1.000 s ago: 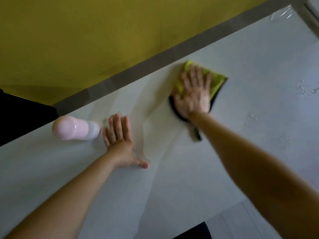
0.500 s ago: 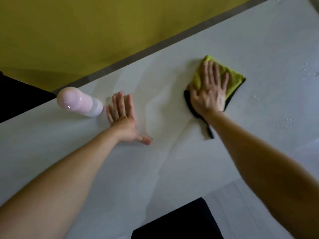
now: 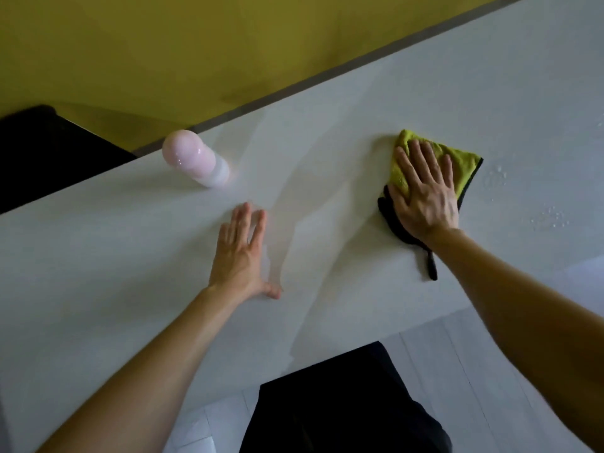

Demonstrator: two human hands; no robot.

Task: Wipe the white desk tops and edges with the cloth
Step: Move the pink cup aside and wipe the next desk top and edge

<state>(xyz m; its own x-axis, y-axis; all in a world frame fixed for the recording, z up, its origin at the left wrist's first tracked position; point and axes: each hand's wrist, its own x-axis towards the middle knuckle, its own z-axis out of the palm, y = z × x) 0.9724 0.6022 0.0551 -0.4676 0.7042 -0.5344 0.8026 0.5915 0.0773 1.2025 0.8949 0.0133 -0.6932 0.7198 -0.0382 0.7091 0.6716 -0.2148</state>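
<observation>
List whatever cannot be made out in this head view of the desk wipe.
- cloth: in the head view its middle is hidden under the right hand.
- left hand: the fingertips are blurred, so contact with the desk is unclear.
- pink container: it is blurred and no label is readable.
- desk: both ends are cut off by the frame edges.
- dark shape: it is cut off by the bottom edge and cannot be identified.
- droplets: they are too small to count.

White desk (image 3: 130, 273), pink bottle (image 3: 196, 163) near far edge, yellow-and-black cloth (image 3: 464, 168) flat at right, water droplets (image 3: 549, 217) beside it
</observation>
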